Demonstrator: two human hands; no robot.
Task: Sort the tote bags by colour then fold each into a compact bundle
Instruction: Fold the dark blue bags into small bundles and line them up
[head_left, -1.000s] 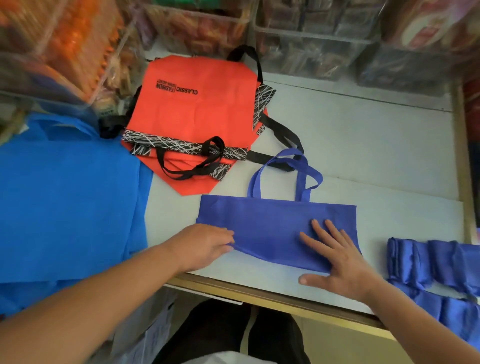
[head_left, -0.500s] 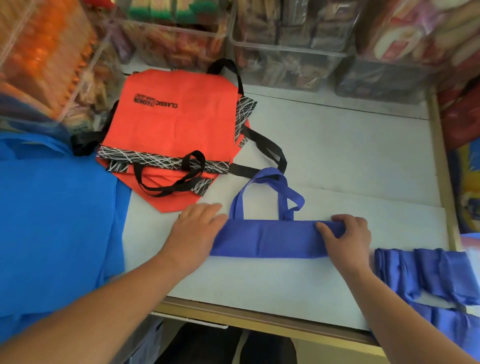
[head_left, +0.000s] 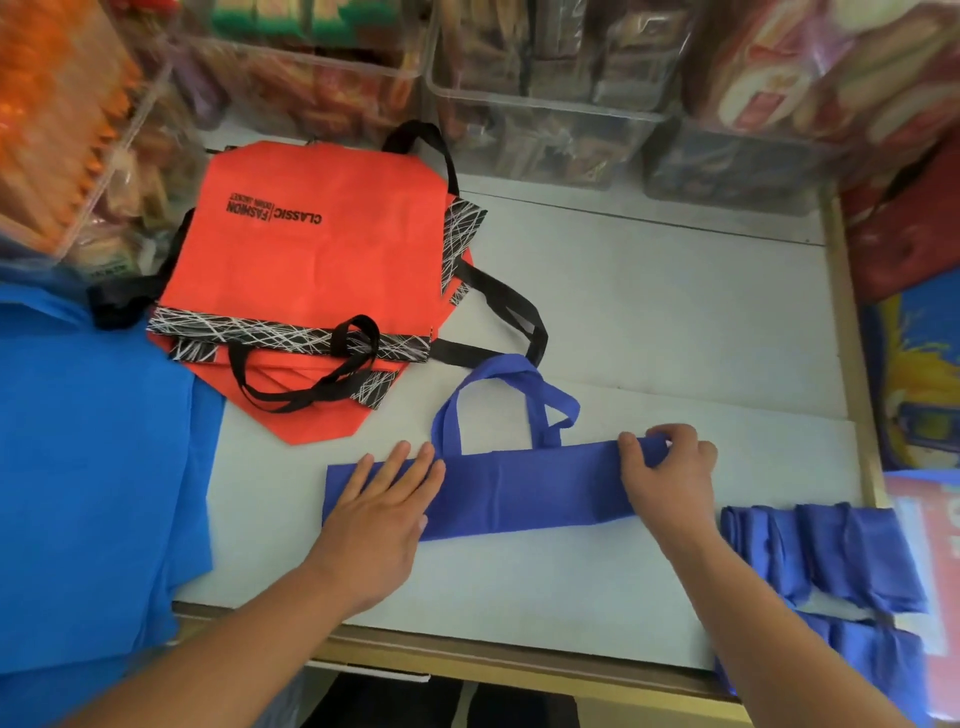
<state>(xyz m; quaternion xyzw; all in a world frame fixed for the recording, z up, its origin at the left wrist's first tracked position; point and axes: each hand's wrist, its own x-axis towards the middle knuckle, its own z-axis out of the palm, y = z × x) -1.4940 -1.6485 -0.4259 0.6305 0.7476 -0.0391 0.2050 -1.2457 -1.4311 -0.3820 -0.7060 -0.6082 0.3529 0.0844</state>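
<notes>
Left fingers (head_left: 410, 462): straight, slightly spread, pressed flat on the left end of the violet-blue non-woven fabric tote bag (head_left: 524, 486); the left hand (head_left: 384, 512) acts as an anchor.
Right fingers (head_left: 675, 434): curled over the bag's right end, thumb on the near side; the right hand (head_left: 670, 478) pinches the layers together.
Bag: lies as a long narrow strip on the pale grey tabletop (head_left: 649, 312), near the front edge, between the two hands.
Loop handles (head_left: 519, 384): stick out past the far edge. Better tuck them onto the strip first, or they will likely dangle from the bundle.
Next move: probably bring the right end over towards the left, edges lined up, left palm kept down so the slippery layers do not slide.
Folded violet-blue bundles (head_left: 831, 551): just beside the right wrist; the finished one likely joins them.
Orange-red bags with black straps (head_left: 322, 270): far left, apart.
</notes>
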